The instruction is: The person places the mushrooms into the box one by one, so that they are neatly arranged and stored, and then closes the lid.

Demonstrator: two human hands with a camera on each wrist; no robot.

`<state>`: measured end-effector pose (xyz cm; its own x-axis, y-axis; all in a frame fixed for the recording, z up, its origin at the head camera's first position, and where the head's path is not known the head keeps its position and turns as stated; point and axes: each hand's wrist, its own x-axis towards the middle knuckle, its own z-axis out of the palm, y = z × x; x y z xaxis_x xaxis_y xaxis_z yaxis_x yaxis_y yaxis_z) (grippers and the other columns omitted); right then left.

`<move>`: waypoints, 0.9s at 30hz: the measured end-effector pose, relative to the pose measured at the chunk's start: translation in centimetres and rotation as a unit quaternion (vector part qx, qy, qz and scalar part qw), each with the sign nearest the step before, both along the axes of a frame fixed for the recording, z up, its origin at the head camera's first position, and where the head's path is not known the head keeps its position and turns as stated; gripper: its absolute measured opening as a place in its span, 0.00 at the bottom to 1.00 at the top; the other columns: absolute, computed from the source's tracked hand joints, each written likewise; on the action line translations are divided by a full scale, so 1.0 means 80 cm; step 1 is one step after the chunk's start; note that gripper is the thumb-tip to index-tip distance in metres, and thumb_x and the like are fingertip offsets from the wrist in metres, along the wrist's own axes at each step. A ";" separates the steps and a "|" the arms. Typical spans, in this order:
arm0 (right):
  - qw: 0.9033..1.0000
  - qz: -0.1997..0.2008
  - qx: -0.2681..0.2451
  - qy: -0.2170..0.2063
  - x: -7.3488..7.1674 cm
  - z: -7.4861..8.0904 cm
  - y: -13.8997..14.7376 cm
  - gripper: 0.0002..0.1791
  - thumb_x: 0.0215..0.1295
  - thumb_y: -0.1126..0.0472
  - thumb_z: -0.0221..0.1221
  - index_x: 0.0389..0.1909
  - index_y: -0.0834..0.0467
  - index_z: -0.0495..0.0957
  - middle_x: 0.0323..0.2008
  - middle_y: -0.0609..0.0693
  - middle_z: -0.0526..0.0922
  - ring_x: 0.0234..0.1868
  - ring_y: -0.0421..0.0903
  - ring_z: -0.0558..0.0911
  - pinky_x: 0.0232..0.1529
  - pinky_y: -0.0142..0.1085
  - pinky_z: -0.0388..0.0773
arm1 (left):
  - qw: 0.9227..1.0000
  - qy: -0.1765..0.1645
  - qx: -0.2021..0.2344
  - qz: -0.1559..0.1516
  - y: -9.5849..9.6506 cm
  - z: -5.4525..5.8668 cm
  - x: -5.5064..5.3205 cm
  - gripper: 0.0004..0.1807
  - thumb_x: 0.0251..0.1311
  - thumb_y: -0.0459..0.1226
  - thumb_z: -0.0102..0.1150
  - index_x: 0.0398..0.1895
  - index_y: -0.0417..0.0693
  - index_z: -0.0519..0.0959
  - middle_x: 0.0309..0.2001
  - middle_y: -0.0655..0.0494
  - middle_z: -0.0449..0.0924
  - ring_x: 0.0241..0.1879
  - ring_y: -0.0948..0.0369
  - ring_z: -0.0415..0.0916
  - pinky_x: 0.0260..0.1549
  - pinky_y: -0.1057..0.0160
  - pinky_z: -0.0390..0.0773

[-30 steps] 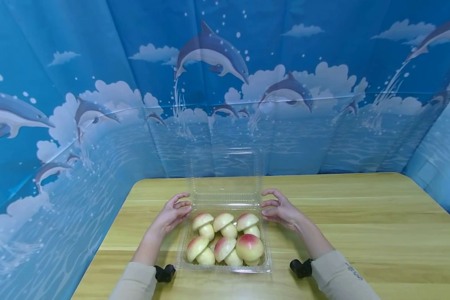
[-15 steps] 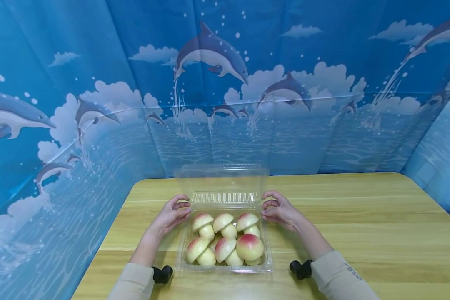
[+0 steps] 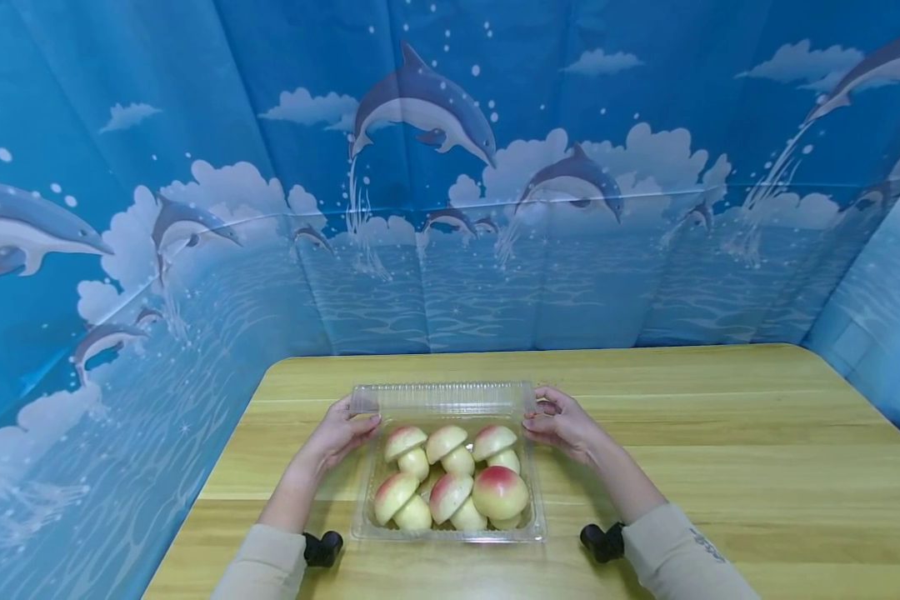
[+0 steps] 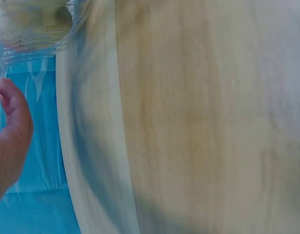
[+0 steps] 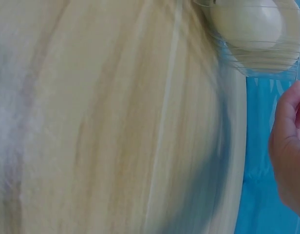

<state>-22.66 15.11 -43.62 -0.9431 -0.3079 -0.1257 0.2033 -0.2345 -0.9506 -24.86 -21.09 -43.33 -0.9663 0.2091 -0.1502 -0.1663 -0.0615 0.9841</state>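
Observation:
A clear plastic clamshell box [image 3: 448,537] sits on the table, holding several mushroom-shaped pieces [image 3: 451,493], pale yellow with red-blushed tops. Its hinged clear lid [image 3: 442,397] leans forward from the back and is seen almost edge-on as a ribbed strip. At the back left corner my left hand [image 3: 345,433] pinches the box, some fingers behind the lid. My right hand [image 3: 558,429] does likewise at the back right corner. The left wrist view catches the bent left hand [image 4: 13,136] just below the plastic corner; the right wrist view has the right hand [image 5: 289,141] similarly.
The box rests on a light wooden table [image 3: 720,467] with rounded far corners. Behind and to the left hangs a blue dolphin-print curtain [image 3: 465,275]. Black devices [image 3: 322,550] are worn at both wrists, beside beige sleeves [image 3: 686,554].
The lid has swung from upright down toward me, ending as a low strip behind the pieces. Both hands stay at the back corners, fingers partly covered by the lid now.

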 end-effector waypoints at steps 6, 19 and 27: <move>0.999 -0.009 0.035 0.019 0.003 -0.001 0.000 0.22 0.52 0.83 0.49 0.30 0.51 0.73 0.31 0.48 0.73 0.29 0.40 0.75 0.27 0.27 0.74 | 0.998 0.056 -0.027 -0.005 0.001 0.003 0.005 0.17 0.50 0.16 0.51 0.31 0.47 0.73 0.35 0.55 0.70 0.27 0.65 0.73 0.26 0.72 0.75; 0.996 -0.038 0.077 0.013 0.009 0.004 -0.002 0.13 0.54 0.79 0.57 0.27 0.56 0.77 0.31 0.48 0.76 0.34 0.45 0.78 0.36 0.32 0.78 | 0.996 0.054 -0.063 -0.021 -0.013 -0.001 0.018 0.09 0.63 0.24 0.46 0.34 0.42 0.75 0.39 0.52 0.69 0.31 0.65 0.70 0.28 0.71 0.72; 0.994 -0.032 0.106 0.011 0.016 0.007 0.004 0.09 0.57 0.77 0.54 0.30 0.61 0.78 0.33 0.52 0.77 0.32 0.42 0.79 0.37 0.32 0.79 | 0.993 0.038 -0.098 -0.061 -0.019 0.006 0.037 0.15 0.70 0.35 0.41 0.50 0.33 0.71 0.40 0.53 0.71 0.36 0.61 0.74 0.35 0.64 0.76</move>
<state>-21.40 15.44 -43.04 -0.9632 -0.2162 -0.1596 0.1722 -0.0406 -0.9842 -21.88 -22.57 -42.82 -0.9456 0.3000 -0.1263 -0.0848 0.1476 0.9854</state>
